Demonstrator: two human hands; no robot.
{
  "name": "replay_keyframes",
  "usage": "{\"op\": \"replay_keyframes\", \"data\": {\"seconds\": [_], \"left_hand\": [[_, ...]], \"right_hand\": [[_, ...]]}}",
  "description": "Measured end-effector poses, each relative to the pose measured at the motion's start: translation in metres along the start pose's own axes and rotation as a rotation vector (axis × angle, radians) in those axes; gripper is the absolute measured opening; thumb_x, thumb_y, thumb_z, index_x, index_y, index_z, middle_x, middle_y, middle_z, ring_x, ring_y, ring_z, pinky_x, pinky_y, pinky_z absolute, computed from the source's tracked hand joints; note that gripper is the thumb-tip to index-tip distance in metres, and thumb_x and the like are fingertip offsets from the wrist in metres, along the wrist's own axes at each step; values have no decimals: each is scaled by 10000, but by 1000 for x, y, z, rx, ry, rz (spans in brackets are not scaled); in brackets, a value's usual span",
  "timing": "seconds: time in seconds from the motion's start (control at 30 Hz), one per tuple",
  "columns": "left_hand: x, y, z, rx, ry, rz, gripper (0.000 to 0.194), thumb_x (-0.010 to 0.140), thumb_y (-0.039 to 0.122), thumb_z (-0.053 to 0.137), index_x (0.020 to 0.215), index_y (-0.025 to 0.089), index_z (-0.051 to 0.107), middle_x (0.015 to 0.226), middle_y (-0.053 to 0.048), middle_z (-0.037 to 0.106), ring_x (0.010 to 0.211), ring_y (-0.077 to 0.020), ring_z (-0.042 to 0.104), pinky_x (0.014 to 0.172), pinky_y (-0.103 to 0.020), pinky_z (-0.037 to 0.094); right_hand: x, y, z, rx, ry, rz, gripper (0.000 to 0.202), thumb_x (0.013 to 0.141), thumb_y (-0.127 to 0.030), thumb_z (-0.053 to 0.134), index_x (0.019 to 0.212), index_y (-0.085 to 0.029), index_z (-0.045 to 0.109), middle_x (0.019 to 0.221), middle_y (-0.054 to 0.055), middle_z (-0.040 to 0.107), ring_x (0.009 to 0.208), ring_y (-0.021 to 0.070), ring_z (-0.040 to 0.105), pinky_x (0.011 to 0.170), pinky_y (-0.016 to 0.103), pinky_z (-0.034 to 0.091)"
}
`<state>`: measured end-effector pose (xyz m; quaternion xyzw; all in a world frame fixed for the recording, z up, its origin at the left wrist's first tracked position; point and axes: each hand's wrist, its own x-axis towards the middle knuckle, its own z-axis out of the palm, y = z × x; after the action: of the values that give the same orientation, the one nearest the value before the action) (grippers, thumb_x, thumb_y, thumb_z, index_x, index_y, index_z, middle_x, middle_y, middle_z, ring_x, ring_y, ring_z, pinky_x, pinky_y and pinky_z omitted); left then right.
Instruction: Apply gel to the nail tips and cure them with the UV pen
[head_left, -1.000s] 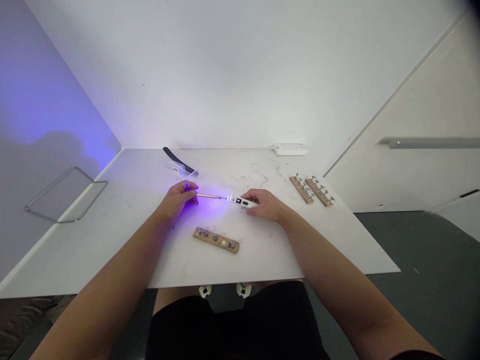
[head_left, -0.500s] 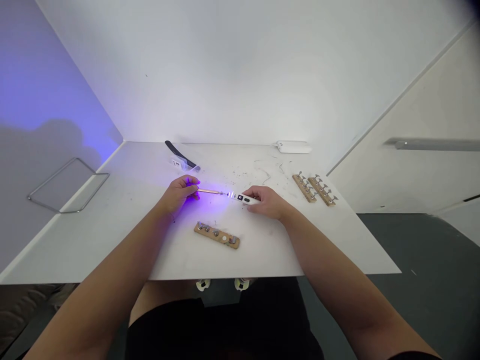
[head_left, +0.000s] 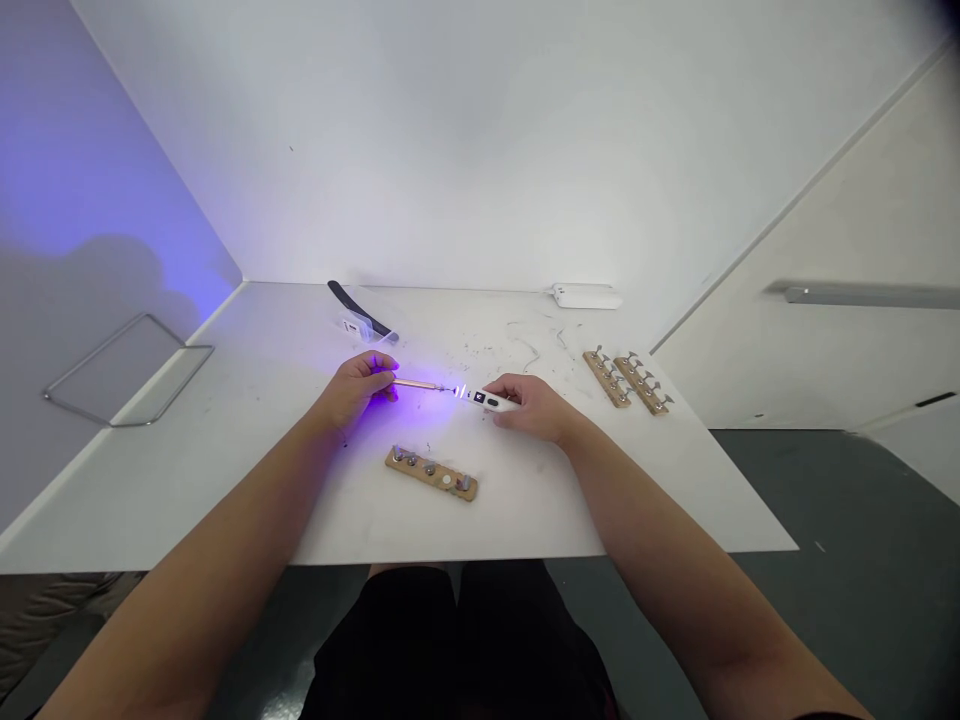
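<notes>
Copper-coloured is the one thin rod (head_left: 418, 384) near the middle of the frame, and it lies almost level in the left hand (head_left: 360, 385). Of two hands in view, each has its grip closed on one thing: the left is pinched upon the rod's left end, the right hand (head_left: 529, 402) is clamped around one white lamp (head_left: 491, 401) with a small dark display. The rod's right tip points to the glowing violet head of the lamp; because of the glare, I cannot tell whether they touch.

I count three wooden strips. One, the front strip (head_left: 427, 480), lies slanted below the hands, with small metal pieces and one pale dot upon it. The other two, a nearer strip (head_left: 602, 378) and a farther strip (head_left: 637, 388), lie side by side at centre right, with metal pieces standing up, too small for a sure count.

At upper centre left are one black curved file (head_left: 360, 308) and one clear case (head_left: 358, 328), beside each other; farther right, one white elongated device (head_left: 586, 296) lies along the back edge of the bench (head_left: 525, 510). One wire frame (head_left: 131, 425) is at the far left.

The front edge crosses the lower frame, with some room between it and the front strip. The farther strip lies near the slanting right edge. Wide room extends left of the left forearm (head_left: 247, 520).
</notes>
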<state>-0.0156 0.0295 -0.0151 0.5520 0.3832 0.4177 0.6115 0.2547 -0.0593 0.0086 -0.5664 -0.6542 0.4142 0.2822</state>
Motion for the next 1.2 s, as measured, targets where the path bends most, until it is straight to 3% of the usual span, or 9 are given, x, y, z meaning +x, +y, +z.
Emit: {"op": "replay_keyframes", "data": {"seconds": [1.2], "left_hand": [[-1,-1,-1,12,1,5,187,658,195,640,829,156,574,631,24,565,545,-98,562,617,-256,444]], "right_hand": [[0,-2,0,-29,9,-2,292,639,-159,596,926,-206,627,884,15,641,789,157,578,683,271,445]]}}
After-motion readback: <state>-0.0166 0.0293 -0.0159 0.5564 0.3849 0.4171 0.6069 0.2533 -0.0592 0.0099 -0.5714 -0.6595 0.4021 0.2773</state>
